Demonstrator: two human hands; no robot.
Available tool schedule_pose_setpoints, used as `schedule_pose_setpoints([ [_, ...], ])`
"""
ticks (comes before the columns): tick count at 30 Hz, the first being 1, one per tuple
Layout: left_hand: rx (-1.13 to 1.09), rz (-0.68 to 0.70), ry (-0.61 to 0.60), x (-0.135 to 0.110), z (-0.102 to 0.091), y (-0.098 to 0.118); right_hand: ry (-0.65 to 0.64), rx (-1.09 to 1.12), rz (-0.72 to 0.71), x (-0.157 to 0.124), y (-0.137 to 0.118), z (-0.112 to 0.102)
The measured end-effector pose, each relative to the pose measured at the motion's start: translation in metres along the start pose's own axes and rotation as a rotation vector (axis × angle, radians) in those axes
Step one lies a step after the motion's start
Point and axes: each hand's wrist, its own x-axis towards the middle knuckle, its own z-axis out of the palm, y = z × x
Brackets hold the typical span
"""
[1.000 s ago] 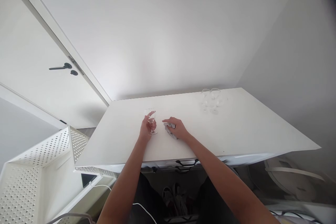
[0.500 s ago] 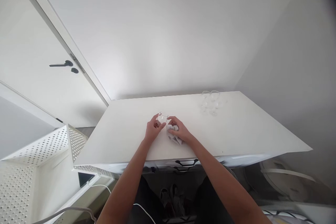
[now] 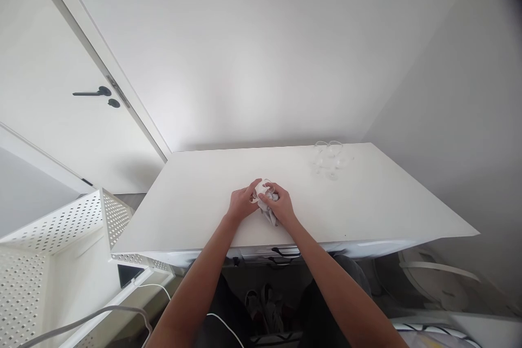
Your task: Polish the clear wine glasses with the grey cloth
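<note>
My left hand (image 3: 241, 205) is closed around a small clear stemmed glass (image 3: 262, 187), held tilted just above the white table (image 3: 367, 212). My right hand (image 3: 278, 204) is closed on a grey cloth (image 3: 271, 214) and presses it against the glass. The two hands meet over the middle of the table, near its front edge. Most of the glass is hidden by the fingers and the cloth.
Several more clear glasses (image 3: 330, 156) stand together at the table's back right. A white perforated shelf unit (image 3: 61, 239) is at the lower left, beside a white door with a black handle (image 3: 92, 92). Walls close the back and right.
The left hand lifted the glass from standing on the table and carried it right. The right hand picked up the cloth and brought it onto the glass.
</note>
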Motion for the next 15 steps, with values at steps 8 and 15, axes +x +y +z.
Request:
schedule_pose_setpoints([
  [8, -0.199, 0.011, 0.003, 0.006, 0.000, -0.002, 0.178, -0.195, -0.074, 0.009, -0.012, -0.036],
  [15, -0.312, -0.059, -0.052, 0.008, -0.005, 0.001, 0.434, -0.448, -0.003, 0.052, -0.005, -0.091],
])
